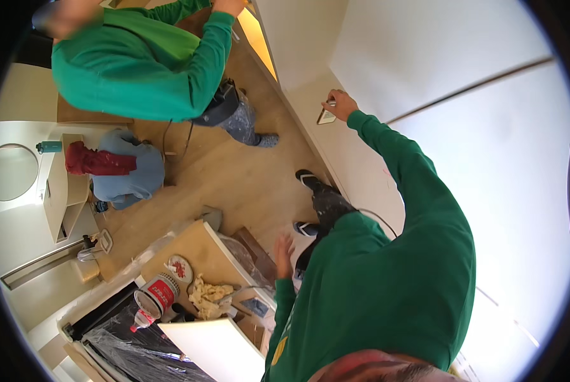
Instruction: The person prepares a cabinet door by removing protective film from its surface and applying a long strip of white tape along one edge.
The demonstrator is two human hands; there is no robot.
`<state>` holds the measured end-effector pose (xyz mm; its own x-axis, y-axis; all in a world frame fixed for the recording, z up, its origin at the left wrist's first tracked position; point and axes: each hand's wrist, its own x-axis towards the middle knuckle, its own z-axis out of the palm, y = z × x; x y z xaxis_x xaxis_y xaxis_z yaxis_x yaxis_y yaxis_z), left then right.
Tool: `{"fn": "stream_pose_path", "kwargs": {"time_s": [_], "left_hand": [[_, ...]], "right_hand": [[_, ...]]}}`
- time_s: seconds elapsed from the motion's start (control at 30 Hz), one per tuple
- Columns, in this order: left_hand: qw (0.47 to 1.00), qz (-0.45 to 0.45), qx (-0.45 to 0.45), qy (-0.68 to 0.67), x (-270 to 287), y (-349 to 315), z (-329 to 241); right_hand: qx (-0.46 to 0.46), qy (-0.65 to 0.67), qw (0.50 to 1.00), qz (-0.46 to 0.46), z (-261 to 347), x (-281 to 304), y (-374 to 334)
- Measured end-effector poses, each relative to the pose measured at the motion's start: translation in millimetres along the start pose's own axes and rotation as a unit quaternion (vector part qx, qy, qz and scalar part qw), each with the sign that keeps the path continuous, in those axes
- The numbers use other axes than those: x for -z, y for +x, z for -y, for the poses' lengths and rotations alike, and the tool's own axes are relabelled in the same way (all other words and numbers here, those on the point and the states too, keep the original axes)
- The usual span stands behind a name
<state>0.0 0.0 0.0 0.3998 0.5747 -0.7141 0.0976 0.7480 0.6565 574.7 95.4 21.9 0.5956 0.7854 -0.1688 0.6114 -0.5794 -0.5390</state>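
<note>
My right hand (341, 105) is stretched out to the white wall at the upper right. Its bent fingers grip a small pale rectangular piece (326, 116) with a dark edge, held at the wall surface. What exactly this piece is, I cannot make out. Low at my left side, my left hand (285, 254) hangs in the air with its fingers stretched and nothing in it. Closest to that hand is a cabinet (224, 258) with a wooden top.
Crumpled yellowish paper (208, 298), a red-and-white bucket (157, 294) and a bottle (143, 319) clutter the cabinet area, beside plastic sheeting (129, 347). A person in green (138, 63) stands at the upper left; another in a blue top (129, 169) crouches by shelving (71, 191).
</note>
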Motion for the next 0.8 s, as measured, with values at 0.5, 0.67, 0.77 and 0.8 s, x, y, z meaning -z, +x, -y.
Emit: {"fn": "stream_pose_path", "kwargs": {"time_s": [0.5,0.67,0.77,0.8], "left_hand": [[0.901,-0.299,0.309,0.054,49.0,-105.2,32.6],[0.894,-0.282,0.335,0.095,16.1,-88.2,29.0],[0.890,-0.284,0.338,0.114,3.9,-77.6,29.4],[0.890,-0.286,0.337,0.115,1.7,-76.3,29.8]], "right_hand": [[-0.095,0.013,0.988,-0.120,-117.4,-59.2,209.1],[-0.089,0.092,0.969,-0.209,-131.5,-69.8,231.1],[-0.095,0.137,0.952,-0.255,-127.8,-79.9,238.5],[-0.095,0.148,0.948,-0.264,-126.5,-83.6,239.2]]}}
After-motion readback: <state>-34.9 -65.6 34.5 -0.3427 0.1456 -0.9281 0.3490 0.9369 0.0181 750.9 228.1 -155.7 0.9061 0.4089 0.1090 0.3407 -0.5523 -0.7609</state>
